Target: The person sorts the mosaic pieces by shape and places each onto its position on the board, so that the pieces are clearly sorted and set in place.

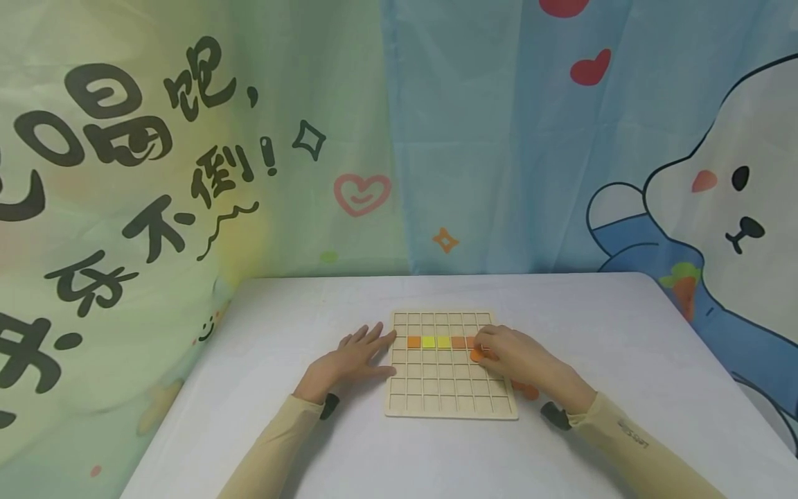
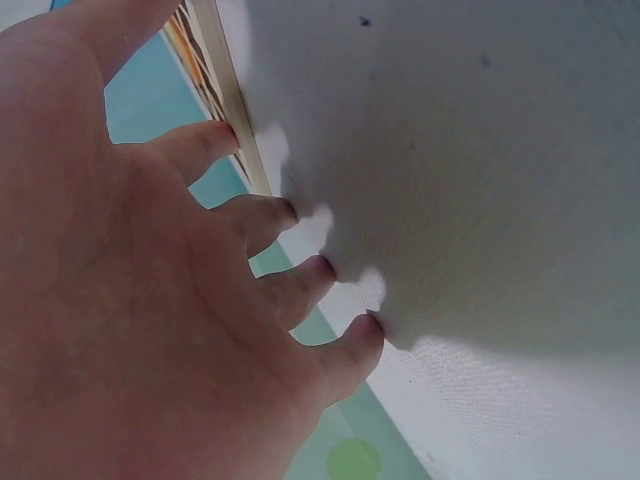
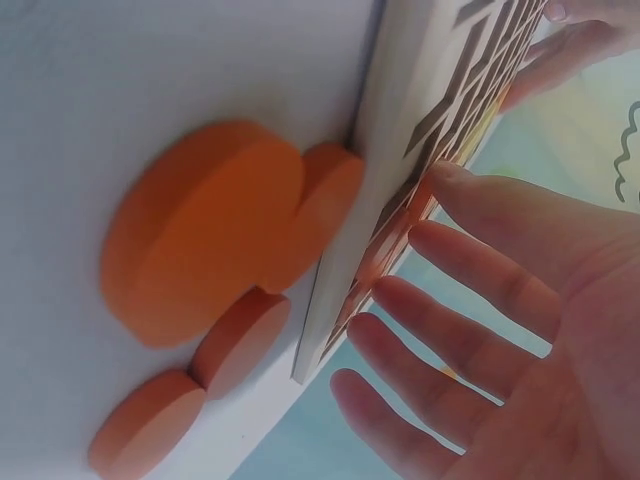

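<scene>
A pale wooden grid board [image 1: 449, 409] lies on the white table. One row of its cells holds an orange square [image 1: 414, 342], two yellow squares [image 1: 436, 342] and orange ones [image 1: 458, 342] toward the right. My left hand [image 1: 352, 360] is spread at the board's left side, thumb and index fingertip touching its edge; the left wrist view shows the other fingertips on the table. Over the right part of that row, my right hand [image 1: 520, 357] pinches an orange round piece [image 1: 476, 355] between thumb and index finger. Its other fingers extend loosely in the right wrist view.
Beside the board's right edge lie several orange rounded pieces [image 3: 200, 235], partly hidden under my right forearm in the head view. Behind the white table [image 1: 312, 298] hangs a printed curtain [image 1: 461, 138] with hearts, lettering and a white cartoon animal.
</scene>
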Tool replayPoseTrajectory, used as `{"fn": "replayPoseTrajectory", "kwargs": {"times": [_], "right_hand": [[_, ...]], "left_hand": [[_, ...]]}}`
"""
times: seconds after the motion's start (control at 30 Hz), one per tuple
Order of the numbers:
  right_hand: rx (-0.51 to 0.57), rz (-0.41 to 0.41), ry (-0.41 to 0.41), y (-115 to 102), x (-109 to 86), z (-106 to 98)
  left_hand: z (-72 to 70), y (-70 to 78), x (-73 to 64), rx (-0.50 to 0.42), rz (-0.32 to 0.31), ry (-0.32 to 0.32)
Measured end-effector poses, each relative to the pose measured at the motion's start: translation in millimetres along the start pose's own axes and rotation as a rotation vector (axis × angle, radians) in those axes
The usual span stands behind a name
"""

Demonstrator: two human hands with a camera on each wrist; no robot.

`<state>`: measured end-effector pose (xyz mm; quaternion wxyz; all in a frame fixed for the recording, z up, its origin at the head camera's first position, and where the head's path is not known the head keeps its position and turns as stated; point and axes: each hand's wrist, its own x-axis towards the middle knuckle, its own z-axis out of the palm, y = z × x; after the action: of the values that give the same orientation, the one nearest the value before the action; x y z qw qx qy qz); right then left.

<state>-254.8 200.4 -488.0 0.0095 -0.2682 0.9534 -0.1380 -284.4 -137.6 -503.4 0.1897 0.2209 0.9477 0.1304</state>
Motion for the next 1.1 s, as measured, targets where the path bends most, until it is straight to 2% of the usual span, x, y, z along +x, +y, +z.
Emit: {"fn": "replayPoseTrajectory", "kwargs": {"times": [0.33,0.7,1.1], "right_hand": [[0.036,0.055,-0.02,0.6,-2.4,-2.9],[0.023,0.101,-0.028,6.8,-6.0,-2.0],[0.026,0.178,-0.055,14.9,-19.1,-5.7]], "left_hand": [[-4.9,3.6,-5.9,-0.017,0.013,0.003],[-4.5,2.7,-5.2,-0.011,0.016,-0.002],[-3.7,1.4,-4.4,-0.018,0.017,-0.002]]}}
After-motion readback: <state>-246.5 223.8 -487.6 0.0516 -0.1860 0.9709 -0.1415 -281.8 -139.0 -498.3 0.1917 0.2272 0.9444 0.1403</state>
